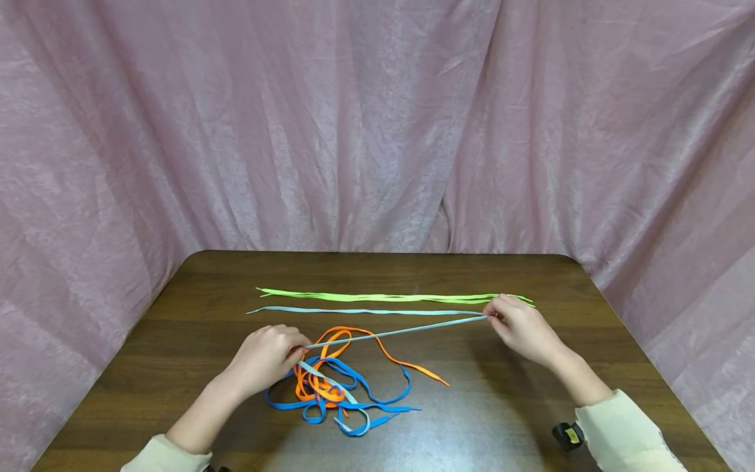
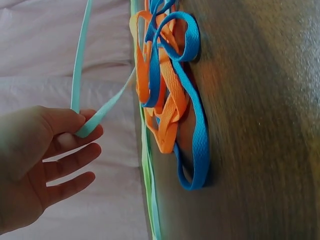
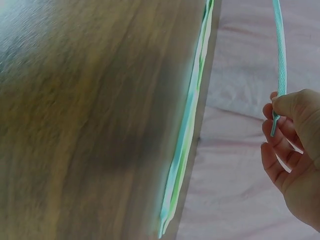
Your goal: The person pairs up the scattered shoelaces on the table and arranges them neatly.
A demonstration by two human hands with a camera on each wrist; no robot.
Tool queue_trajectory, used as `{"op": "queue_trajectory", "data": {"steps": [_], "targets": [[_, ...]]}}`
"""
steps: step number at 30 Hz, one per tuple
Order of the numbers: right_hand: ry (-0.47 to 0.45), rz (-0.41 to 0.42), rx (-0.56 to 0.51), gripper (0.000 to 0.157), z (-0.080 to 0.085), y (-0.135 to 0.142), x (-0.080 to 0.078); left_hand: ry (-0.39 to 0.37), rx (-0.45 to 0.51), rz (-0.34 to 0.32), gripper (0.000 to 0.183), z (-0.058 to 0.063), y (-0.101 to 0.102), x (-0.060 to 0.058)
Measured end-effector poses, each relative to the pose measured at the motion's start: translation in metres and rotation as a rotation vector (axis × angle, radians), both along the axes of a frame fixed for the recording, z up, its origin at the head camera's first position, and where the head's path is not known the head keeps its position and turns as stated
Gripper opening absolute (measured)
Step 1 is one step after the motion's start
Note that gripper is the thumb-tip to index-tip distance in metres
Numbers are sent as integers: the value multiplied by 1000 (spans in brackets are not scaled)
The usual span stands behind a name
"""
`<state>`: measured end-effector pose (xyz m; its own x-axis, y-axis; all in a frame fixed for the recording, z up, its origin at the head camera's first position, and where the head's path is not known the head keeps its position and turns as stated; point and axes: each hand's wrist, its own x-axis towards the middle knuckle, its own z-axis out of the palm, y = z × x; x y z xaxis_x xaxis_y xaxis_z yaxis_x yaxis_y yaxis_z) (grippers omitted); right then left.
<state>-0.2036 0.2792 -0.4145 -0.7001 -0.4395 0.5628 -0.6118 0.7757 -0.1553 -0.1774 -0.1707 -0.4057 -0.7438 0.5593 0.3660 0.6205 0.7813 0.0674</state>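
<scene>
A light blue shoelace [image 1: 407,330] is stretched between the two hands above the table. My left hand [image 1: 270,357] pinches it between thumb and forefinger, the other fingers spread loose in the left wrist view. From that pinch the rest of the lace runs down into a tangle of orange shoelace [image 1: 321,387] and blue shoelace [image 1: 377,398]. Out to the right, my right hand [image 1: 523,328] pinches the lace close to its tip [image 3: 273,127], which pokes out below the thumb. Another light blue shoelace [image 1: 354,311] lies straight on the table behind the stretched one.
Several yellow-green shoelaces [image 1: 377,298] lie straight side by side near the back of the wooden table [image 1: 194,347]. A pink curtain [image 1: 377,131] hangs behind and around the table. A small black device [image 1: 568,436] sits at the right sleeve.
</scene>
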Motion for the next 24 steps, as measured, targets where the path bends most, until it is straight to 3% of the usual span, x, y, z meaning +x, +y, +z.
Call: {"op": "queue_trajectory", "data": {"steps": [13, 24], "targets": [[-27, -66, -26, 23, -3, 25, 8, 36, 16, 35, 11, 3, -13, -2], [-48, -129, -32, 23, -5, 40, 11, -1, 24, 75, 12, 1, -24, -5]]}}
